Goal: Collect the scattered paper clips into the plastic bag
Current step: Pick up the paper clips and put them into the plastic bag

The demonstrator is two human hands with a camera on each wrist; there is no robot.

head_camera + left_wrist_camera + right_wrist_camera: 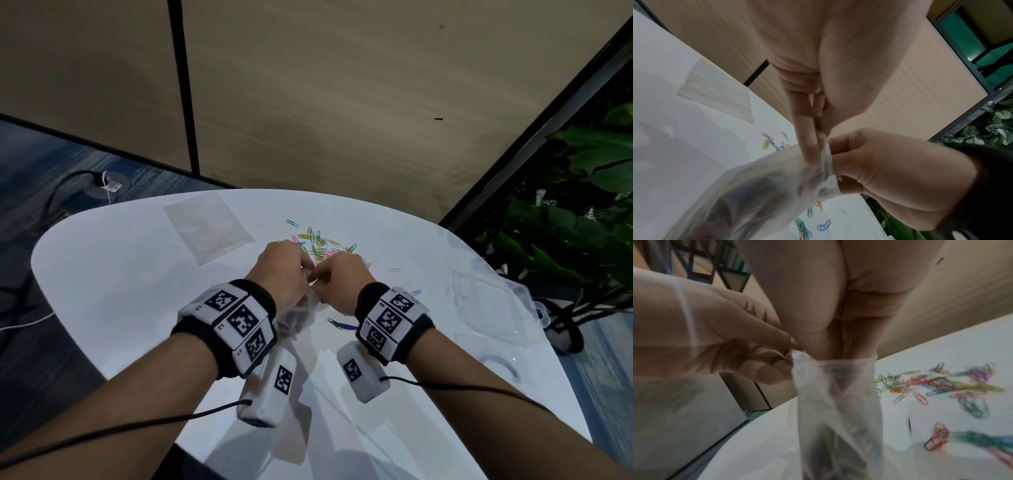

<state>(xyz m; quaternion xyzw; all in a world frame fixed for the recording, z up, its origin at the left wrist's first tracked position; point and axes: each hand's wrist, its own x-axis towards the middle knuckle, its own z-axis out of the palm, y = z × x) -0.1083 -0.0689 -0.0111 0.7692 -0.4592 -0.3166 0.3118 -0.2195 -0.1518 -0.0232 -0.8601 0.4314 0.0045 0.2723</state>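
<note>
Your left hand [286, 270] and right hand [342, 277] are both pinching the mouth of the plastic bag [838, 402], your grip clamped on its rim, holding it just above the worktop [137, 301]. The paper clips [317, 245] are still lying mostly at twelve o'clock (the bag's contents are too blurred to judge), so most collecting is likely remaining.

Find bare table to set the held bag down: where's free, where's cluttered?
Free: the white table left of the left hand, nearer than the spare flat bag. Crowded: paper clips just beyond both hands, strays by the right hand, clear plastic box at right.
</note>
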